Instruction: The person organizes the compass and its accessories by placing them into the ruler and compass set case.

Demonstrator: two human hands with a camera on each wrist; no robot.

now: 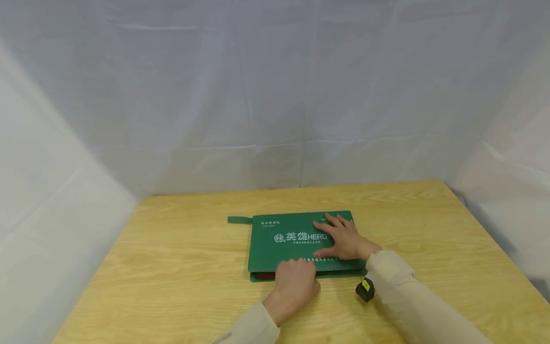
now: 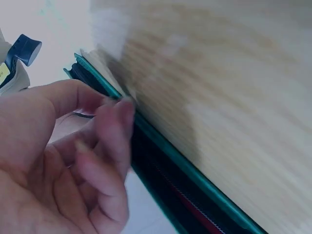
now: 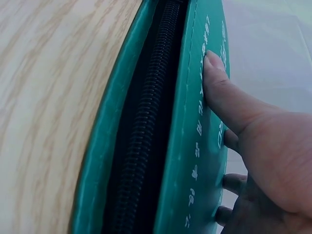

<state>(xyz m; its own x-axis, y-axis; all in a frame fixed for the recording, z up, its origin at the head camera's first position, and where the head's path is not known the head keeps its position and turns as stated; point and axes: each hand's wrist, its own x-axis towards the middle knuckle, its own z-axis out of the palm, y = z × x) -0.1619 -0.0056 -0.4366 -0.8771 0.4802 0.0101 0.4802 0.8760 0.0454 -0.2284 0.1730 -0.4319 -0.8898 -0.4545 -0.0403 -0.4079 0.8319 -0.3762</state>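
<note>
A green zippered case with white lettering lies flat on the wooden table. At its near long side, my left hand has its fingers curled and pinches at the zipper; the pull itself is hidden by the fingertips. My right hand rests spread on the right part of the lid, its thumb near the front edge. The dark zipper runs closed along the stretch in the right wrist view. Dark red shows inside the gap left of the left hand.
A green wrist strap sticks out from the case's back left corner. The wooden table carries the case. A small black device with a yellow label sits at the right wrist. White sheeting hangs behind and at both sides.
</note>
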